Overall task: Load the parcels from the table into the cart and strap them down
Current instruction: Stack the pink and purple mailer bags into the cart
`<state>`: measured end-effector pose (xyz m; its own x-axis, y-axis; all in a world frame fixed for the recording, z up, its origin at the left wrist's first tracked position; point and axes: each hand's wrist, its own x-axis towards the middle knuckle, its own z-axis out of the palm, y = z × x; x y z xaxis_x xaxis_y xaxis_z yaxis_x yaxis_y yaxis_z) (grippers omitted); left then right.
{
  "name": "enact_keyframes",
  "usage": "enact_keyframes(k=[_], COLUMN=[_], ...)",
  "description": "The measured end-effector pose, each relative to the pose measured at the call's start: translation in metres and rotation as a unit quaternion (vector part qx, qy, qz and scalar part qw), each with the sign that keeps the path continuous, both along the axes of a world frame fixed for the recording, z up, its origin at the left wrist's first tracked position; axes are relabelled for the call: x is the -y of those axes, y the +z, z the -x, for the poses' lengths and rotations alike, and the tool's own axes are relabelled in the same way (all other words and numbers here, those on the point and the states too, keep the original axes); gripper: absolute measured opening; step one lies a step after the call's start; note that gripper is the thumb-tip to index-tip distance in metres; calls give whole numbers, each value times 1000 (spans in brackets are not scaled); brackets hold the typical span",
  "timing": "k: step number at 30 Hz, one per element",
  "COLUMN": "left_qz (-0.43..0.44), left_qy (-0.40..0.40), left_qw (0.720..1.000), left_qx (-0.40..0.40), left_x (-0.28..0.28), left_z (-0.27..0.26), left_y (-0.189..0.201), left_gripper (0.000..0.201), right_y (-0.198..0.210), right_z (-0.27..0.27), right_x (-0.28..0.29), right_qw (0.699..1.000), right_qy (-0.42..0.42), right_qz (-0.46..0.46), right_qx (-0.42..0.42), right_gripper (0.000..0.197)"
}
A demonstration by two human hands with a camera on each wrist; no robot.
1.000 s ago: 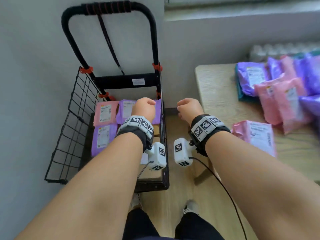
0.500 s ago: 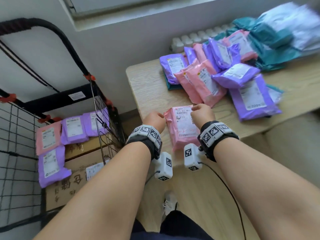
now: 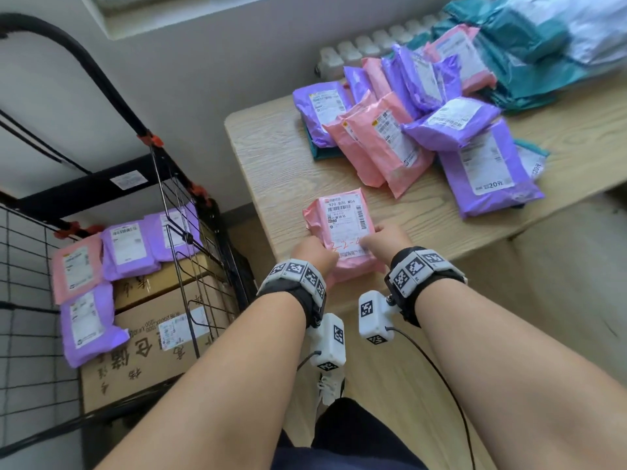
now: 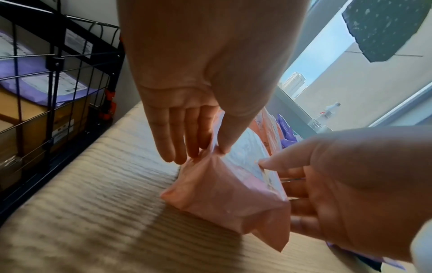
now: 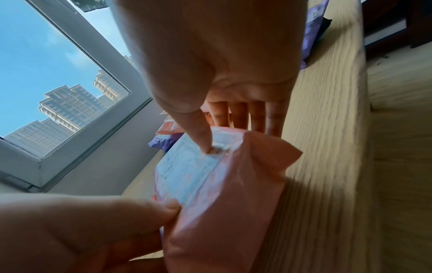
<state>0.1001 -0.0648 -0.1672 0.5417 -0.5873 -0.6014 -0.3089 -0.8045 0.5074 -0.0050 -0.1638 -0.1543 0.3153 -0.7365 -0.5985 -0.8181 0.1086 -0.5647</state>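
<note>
A pink parcel with a white label lies near the front left corner of the wooden table. My left hand pinches its near left edge between thumb and fingers. My right hand grips its near right side, thumb pressed on the label and fingers under the parcel. The black wire cart stands to the left of the table and holds several pink and purple parcels on top of cardboard boxes.
A heap of pink, purple and teal parcels covers the table's far right part. A white radiator and a window lie behind the table. My shoe stands on the wooden floor between cart and table.
A second ago both hands hung as fists above the cart. They swung right to the table and took hold of the pink parcel, which now sits nearer the table's front edge.
</note>
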Motion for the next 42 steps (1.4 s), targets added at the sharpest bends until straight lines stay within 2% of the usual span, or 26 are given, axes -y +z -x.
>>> enact_keyframes(k=[5, 8, 12, 19, 22, 29, 32, 37, 42], left_qz=[72, 112, 148, 179, 157, 40, 2, -49, -82], left_qy=[84, 111, 144, 219, 240, 265, 267, 240, 208], left_qw=[994, 987, 974, 950, 948, 958, 961, 969, 975], left_qx=[-22, 14, 94, 131, 138, 99, 70, 17, -12], left_x=[-11, -21, -42, -117, -165, -269, -302, -339, -351], left_z=[-14, -34, -77, -165, -198, -263, -281, -305, -328], left_y=[4, 15, 39, 54, 47, 1, -28, -83, -129], left_gripper=[22, 19, 15, 18, 18, 14, 21, 22, 24], right_y=[12, 21, 33, 49, 43, -3, -32, -90, -134], right_z=[-18, -42, -89, -187, -228, -306, -330, -354, -372], right_x=[-7, -16, -38, -104, -145, -241, -271, -304, -315], right_qw=[999, 998, 993, 984, 981, 979, 975, 967, 961], right_qy=[-7, -3, 3, 56, 88, 173, 213, 238, 242], right_qz=[14, 26, 25, 13, 5, -24, -33, -93, -130], right_qx=[28, 58, 119, 170, 171, 100, 55, -1, -40], right_gripper=[26, 25, 15, 14, 14, 16, 16, 37, 37])
